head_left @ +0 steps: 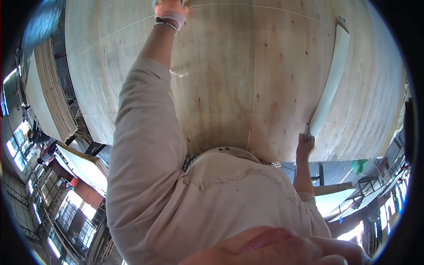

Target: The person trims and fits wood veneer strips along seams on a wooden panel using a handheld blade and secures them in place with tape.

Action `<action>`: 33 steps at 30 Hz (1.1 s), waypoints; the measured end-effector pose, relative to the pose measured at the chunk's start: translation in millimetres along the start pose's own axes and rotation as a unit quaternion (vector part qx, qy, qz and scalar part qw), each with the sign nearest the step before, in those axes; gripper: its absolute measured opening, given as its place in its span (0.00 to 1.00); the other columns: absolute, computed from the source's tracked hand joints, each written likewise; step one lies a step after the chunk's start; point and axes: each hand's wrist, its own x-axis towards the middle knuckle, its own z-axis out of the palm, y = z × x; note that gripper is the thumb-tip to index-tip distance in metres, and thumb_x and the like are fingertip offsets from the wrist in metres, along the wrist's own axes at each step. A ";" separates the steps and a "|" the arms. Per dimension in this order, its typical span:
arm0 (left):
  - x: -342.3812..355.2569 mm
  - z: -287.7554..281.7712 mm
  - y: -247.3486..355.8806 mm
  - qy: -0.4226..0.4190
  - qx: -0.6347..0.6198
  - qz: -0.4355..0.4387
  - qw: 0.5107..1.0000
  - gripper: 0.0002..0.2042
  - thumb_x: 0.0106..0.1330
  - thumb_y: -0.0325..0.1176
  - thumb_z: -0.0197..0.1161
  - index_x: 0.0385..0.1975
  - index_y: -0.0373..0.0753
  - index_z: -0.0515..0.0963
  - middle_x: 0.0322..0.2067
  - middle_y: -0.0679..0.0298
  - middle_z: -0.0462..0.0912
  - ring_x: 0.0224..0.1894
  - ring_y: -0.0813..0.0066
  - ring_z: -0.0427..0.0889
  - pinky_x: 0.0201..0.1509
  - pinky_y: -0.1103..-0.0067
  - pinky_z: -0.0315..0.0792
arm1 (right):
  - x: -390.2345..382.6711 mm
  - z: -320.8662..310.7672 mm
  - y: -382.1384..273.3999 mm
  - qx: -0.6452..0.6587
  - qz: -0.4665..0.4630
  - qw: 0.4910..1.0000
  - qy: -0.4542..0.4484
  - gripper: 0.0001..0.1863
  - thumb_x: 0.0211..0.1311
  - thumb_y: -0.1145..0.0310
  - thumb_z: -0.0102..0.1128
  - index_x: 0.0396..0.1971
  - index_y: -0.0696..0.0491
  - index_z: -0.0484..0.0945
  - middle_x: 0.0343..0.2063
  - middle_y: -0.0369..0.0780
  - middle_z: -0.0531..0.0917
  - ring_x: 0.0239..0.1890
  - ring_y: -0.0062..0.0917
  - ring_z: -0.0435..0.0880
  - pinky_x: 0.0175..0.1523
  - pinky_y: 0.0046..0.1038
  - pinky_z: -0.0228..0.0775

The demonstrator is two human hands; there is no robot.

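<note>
My left hand (170,9) reaches far out over a broad pale wood veneer sheet (216,66). The upper edge of the view cuts it off, so its fingers are mostly hidden. Something white wraps it, and a dark band and a thin bracelet circle the wrist. My right hand (305,141) is closed in a fist at the sheet's near right edge. A narrow grey piece (308,126) sticks out of it, too small to name. Beside that piece ends a long, pale, slightly curved strip (331,81) lying on the sheet. Whether the fist also touches the strip, I cannot tell.
A tall stack of veneer sheets (52,90) stands at the left, with another pale stack (84,165) nearer. A small torn sliver (179,73) lies on the sheet near my left forearm. Green netting (359,166) hangs beyond the near right corner. People (39,136) are far left.
</note>
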 end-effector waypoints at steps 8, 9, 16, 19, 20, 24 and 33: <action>-167.7 21.8 16.1 -0.062 -0.009 -0.088 0.994 0.23 0.65 0.50 0.54 0.28 0.32 0.82 0.35 0.49 0.82 0.39 0.52 0.81 0.44 0.61 0.76 | -14.4 8.6 71.3 -0.092 -0.001 0.990 0.106 0.20 0.52 0.62 0.71 0.34 0.64 0.78 0.36 0.49 0.77 0.40 0.43 0.77 0.47 0.39 0.71; -205.2 15.1 22.4 -0.065 -0.029 -0.129 0.989 0.23 0.65 0.50 0.54 0.28 0.31 0.81 0.33 0.47 0.82 0.37 0.51 0.81 0.43 0.61 0.75 | -11.7 14.5 71.1 -0.089 -0.012 0.989 0.116 0.22 0.50 0.60 0.72 0.34 0.64 0.78 0.36 0.50 0.78 0.39 0.44 0.78 0.47 0.39 0.72; -473.0 -2.7 25.2 -0.175 -0.074 -0.169 0.967 0.20 0.66 0.45 0.54 0.29 0.30 0.79 0.36 0.43 0.80 0.41 0.45 0.80 0.43 0.58 0.74 | 32.8 20.7 87.6 -0.090 -0.059 0.992 0.061 0.27 0.43 0.53 0.77 0.34 0.61 0.79 0.31 0.50 0.85 0.35 0.46 0.84 0.43 0.40 0.75; -555.5 -8.9 19.8 -0.246 -0.060 -0.178 0.951 0.17 0.64 0.43 0.55 0.28 0.33 0.80 0.36 0.45 0.81 0.41 0.48 0.81 0.43 0.59 0.75 | 45.7 5.6 113.6 0.016 -0.037 0.999 -0.006 0.22 0.45 0.57 0.77 0.29 0.58 0.79 0.21 0.43 0.81 0.24 0.36 0.80 0.31 0.34 0.71; -585.6 -8.9 12.0 -0.278 -0.059 -0.181 0.942 0.15 0.64 0.41 0.56 0.27 0.35 0.80 0.34 0.47 0.82 0.39 0.50 0.82 0.42 0.59 0.75 | 38.5 9.0 109.4 0.119 0.019 0.991 -0.053 0.18 0.46 0.61 0.77 0.27 0.57 0.78 0.15 0.36 0.77 0.13 0.26 0.75 0.18 0.30 0.66; -720.3 -3.4 -48.9 -0.390 -0.039 -0.239 0.888 0.12 0.59 0.40 0.60 0.33 0.40 0.84 0.38 0.55 0.85 0.43 0.56 0.84 0.45 0.64 0.78 | -39.0 54.4 5.1 0.253 0.037 0.960 -0.113 0.11 0.52 0.69 0.72 0.31 0.54 0.77 0.14 0.30 0.72 0.11 0.14 0.65 0.14 0.22 0.54; -844.1 -13.0 -225.7 -0.327 -0.154 -0.447 0.818 0.21 0.59 0.53 0.58 0.38 0.42 0.83 0.39 0.49 0.85 0.44 0.49 0.83 0.51 0.60 0.74 | -283.6 215.8 -152.3 0.282 -0.080 0.936 -0.197 0.12 0.53 0.64 0.72 0.30 0.52 0.77 0.18 0.27 0.72 0.17 0.13 0.67 0.22 0.21 0.59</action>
